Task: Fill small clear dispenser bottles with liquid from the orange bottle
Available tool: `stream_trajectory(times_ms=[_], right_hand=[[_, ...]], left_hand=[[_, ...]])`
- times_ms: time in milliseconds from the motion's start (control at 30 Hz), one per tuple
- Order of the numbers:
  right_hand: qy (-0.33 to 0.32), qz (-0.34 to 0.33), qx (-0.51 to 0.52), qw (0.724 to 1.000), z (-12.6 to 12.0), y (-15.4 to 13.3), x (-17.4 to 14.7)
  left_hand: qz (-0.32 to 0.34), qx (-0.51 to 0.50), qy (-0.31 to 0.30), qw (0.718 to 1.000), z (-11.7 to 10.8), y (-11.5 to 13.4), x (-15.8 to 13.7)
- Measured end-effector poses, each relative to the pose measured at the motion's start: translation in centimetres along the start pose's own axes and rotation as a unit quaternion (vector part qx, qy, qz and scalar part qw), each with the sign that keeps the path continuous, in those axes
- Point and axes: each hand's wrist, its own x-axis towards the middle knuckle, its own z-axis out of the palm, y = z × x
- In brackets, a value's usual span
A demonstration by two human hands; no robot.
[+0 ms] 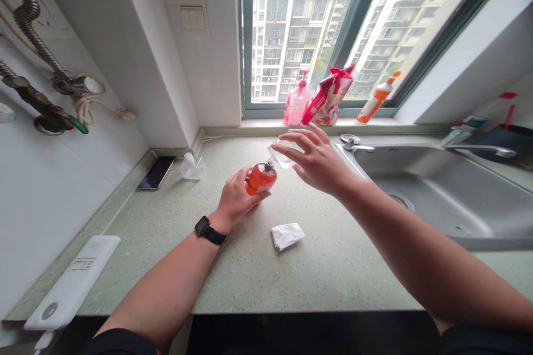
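Black smartwatch (204, 226), rounded rectangular face (202, 225), black strap (216, 237) around left wrist (222, 222), black sleeves (120, 343), bare forearms (177, 283)

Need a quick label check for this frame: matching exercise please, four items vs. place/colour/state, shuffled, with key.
Column 1
1. Orange bottle
2. Clear container
3. Folded tissue
4. Phone

Column 2
A. White, lying on the counter
B. Held in the right hand
C. Lying flat, dark screen up
D. Held in the left hand

Pairs: 1-D, 2-B, 3-A, 4-C
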Motion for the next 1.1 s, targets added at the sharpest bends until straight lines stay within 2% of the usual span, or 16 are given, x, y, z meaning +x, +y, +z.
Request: stream_trajectory(times_ms=[700, 1100], right_hand=[[-0.021, -0.031, -0.011, 0.999, -0.5, -0.2, 0.7], [-0.024, -0.056, -0.012, 0.998, -0.2, -0.2, 1.3]], left_hand=[[0.017, -0.006, 0.000, 1.000, 0.1, -0.1, 0.2], [-0.003, -0.029, -0.004, 1.000, 0.2, -0.4, 0.1]])
